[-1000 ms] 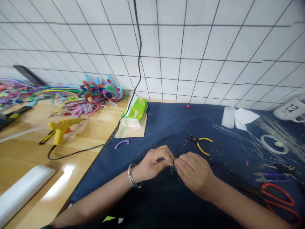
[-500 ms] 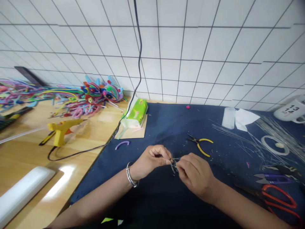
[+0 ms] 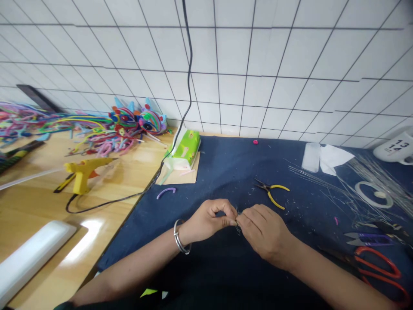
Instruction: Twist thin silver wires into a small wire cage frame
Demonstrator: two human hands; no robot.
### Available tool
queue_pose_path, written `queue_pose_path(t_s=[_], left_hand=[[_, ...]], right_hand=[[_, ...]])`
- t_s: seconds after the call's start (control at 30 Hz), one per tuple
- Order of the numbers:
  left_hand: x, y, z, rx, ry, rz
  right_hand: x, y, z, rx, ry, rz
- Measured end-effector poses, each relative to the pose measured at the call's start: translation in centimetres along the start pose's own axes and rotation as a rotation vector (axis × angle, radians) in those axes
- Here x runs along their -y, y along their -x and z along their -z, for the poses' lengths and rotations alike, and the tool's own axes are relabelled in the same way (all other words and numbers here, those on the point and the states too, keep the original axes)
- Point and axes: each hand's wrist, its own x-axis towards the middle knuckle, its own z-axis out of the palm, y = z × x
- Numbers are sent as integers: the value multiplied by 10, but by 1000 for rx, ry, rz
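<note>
With twelve o'clock straight ahead, orange-handled metal scissors [image 3: 362, 250] lie nearest, at four o'clock on a dark blue cloth [image 3: 222, 170], and purple-handled metal snips [image 3: 376, 236] just beyond, at three. At the dial's centre, the left hand [image 3: 204, 221], a silvery bangle [image 3: 177, 237] on its wrist, pinches a small bundle of thin silvery wires [image 3: 238, 212] between thumb and forefinger; the right hand [image 3: 265, 230], fingers closed, grips it from the three o'clock side. Wire ends stick out above and below the fingertips. Farther off, yellow-handled pliers [image 3: 267, 188] rest at two o'clock, handles spread, and a curved lilac strip [image 3: 165, 191] between nine and ten. Beyond it, a yellow plastic glue gun [image 3: 81, 173] lies on a pale wooden tabletop [image 3: 112, 181]. Farthest are a bright green patterned packet [image 3: 187, 147], between ten and eleven, a white mug with black numerals [image 3: 392, 149], at two, and a white wall with dark grid lines [image 3: 232, 51], at twelve.
</note>
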Motion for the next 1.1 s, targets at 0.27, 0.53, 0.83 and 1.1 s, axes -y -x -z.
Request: queue_pose_path(t_s=[0.27, 0.53, 0.83, 1.1], left_hand=[[13, 1, 1, -87, 298, 70], [10, 2, -1, -79, 179, 96], [8, 2, -1, -147, -209, -7], [-1, 35, -19, -56, -81, 473]], right_hand=[[1, 0, -4, -68, -110, -129], [-6, -4, -7, -52, -471, -389], [-8, -3, -10, -43, -597, -500], [-19, -4, 1, 53, -758, -752]])
